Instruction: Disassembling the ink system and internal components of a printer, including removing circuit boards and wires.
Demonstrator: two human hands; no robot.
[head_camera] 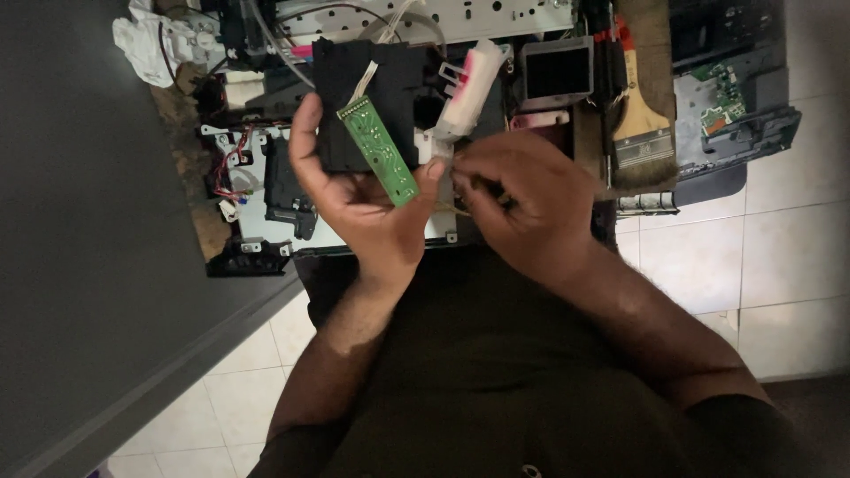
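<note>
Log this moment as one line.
left hand: holds green circuit board | right hand: pinching at board's lower end | paintbrush: lying right

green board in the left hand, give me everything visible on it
The green circuit board is a narrow, bare strip, tilted with its upper end up-left and lower end down-right. Small pale solder points dot its face. A flat white ribbon cable leaves its upper end toward the black housing behind. The left hand grips it, thumb at the left, a fingertip at the lower end. The right hand works just beside it.
</note>
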